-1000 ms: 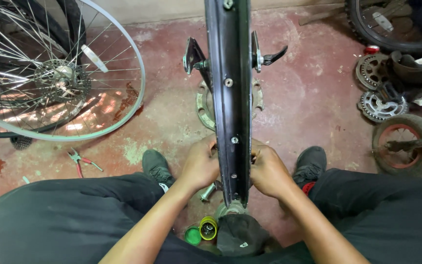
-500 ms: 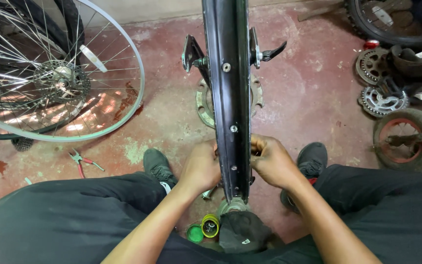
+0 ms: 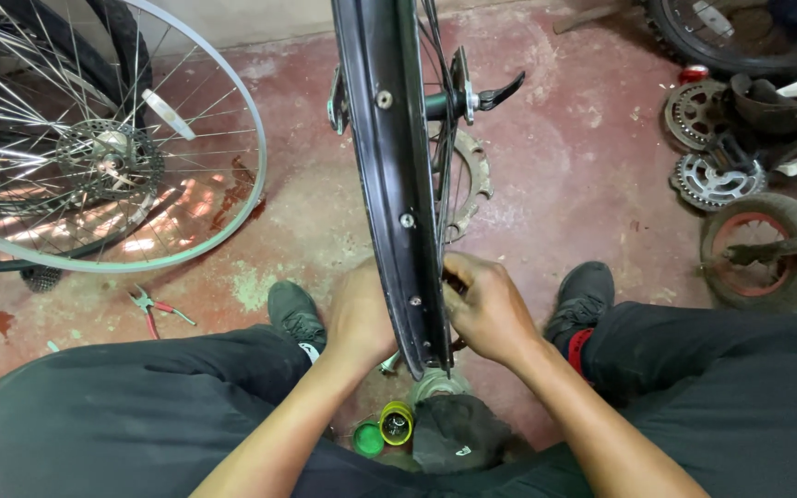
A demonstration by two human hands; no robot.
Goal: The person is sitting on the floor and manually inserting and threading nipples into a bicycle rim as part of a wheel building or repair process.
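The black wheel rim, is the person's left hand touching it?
Touching. The head view shows the left hand pressed against the side of the black wheel rim, with no floor showing between them.

Worn red concrete floor, pale wall at its edge.

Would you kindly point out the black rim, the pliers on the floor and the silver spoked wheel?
black rim (image 3: pixel 389 175), head view, on its inner face.
pliers (image 3: pixel 151 307), head view, near the pivot.
silver spoked wheel (image 3: pixel 108 152), head view, at its hub.
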